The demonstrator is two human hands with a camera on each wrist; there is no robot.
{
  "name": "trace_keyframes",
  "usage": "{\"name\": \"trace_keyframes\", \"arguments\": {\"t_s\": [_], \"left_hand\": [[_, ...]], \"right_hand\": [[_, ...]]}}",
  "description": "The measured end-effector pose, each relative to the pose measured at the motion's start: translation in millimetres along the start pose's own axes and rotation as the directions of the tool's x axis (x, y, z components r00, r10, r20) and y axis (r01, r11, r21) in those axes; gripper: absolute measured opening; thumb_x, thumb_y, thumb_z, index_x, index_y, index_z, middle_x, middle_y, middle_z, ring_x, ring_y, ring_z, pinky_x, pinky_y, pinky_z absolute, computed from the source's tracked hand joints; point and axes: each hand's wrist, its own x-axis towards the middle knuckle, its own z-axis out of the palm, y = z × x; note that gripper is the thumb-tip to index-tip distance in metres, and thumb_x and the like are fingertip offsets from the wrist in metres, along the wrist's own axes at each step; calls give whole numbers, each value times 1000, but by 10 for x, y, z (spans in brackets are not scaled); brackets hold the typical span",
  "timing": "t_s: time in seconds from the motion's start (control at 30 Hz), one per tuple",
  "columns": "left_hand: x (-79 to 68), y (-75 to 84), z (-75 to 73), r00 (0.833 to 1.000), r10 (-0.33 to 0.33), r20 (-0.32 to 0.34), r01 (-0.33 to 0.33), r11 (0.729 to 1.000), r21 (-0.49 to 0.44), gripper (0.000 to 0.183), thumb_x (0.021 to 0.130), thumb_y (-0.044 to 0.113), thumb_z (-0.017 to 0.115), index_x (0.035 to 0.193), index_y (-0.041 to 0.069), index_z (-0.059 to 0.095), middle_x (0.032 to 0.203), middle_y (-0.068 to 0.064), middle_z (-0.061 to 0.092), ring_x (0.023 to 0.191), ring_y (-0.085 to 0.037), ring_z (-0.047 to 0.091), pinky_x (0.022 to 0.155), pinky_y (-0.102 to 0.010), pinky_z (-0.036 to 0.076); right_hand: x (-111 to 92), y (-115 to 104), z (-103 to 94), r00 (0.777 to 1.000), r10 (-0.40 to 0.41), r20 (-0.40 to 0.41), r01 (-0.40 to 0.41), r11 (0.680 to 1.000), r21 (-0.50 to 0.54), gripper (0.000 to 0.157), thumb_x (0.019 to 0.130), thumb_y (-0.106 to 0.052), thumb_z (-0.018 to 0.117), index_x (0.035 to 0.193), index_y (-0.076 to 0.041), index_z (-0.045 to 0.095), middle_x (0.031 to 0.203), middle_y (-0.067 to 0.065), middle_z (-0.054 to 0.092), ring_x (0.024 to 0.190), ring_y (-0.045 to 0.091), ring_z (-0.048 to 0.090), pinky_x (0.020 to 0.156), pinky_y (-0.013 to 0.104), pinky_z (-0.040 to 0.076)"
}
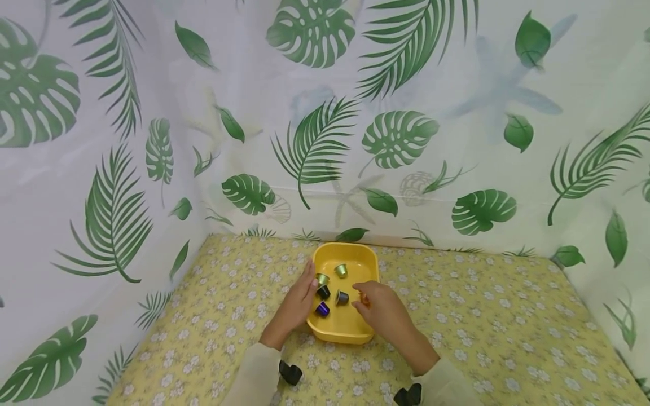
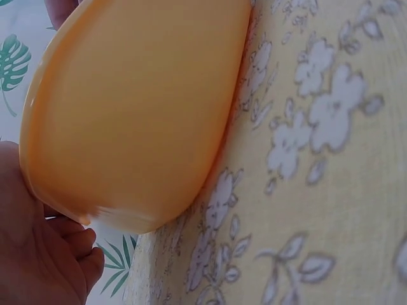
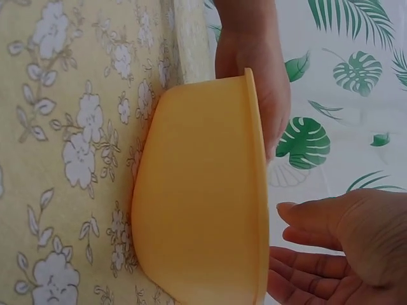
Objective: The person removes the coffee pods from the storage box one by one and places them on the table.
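Note:
A yellow plastic tub (image 1: 350, 337) stands on the table with several coffee capsules inside: two light green ones (image 1: 341, 270), a black one (image 1: 323, 291), a dark grey one (image 1: 342, 298) and a blue one (image 1: 322, 309). My left hand (image 1: 299, 296) grips the tub's left side, its thumb at the rim. Over the right rim, my right hand (image 1: 381, 307) reaches down into the tub. An orange capsule (image 1: 364, 298) shows in the gap between its thumb and index finger. In the right wrist view, the tub wall (image 3: 200, 190) hides some fingertips.
A yellow floral cloth (image 1: 482, 338) covers the table around the tub. Behind it, a white curtain with green leaves (image 1: 401, 141) meets the table's back edge close to the tub. Black straps (image 1: 290, 373) are on both wrists.

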Motion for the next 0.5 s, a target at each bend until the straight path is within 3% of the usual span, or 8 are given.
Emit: {"name": "trace_keyframes", "arguments": {"t_s": [0.2,0.5], "left_hand": [[-5,12,19,1000,0,-10,0,1000,18,54,114,21,29,160,-2,15,168,-9,3,155,-32,11,123,-50,15],[-1,19,7,1000,1,-15,-1,999,46,54,114,21,28,159,-6,17,168,-13,4,154,-34,13,122,-53,17]], "right_hand": [[68,-17,62,996,9,87,-5,999,-48,37,90,-14,80,124,-3,71,116,13,71,95,25,68,81,41,58],[241,-38,137,974,-43,223,82,982,-169,41,91,-14,79,129,-5,69,131,15,65,118,33,63,96,48,54]]}}
